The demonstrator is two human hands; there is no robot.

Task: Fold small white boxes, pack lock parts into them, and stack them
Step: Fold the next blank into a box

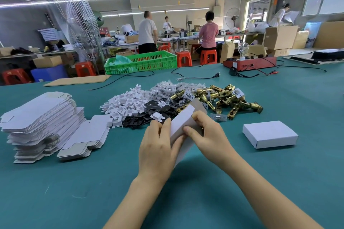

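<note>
A green crate (147, 62) sits at the teal counter's (74, 182) far edge; a red box (249, 64) carries a bulb (243, 48); a wire fan (74, 18) stands left.

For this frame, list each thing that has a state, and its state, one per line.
Left hand: grips the box being folded.
Right hand: grips the same box.
Box being folded: partly formed, held above the table.
Finished box: closed, lying flat on the table.
Flat box blanks: unfolded, stacked.
Brass latches: loose in a pile.
</note>
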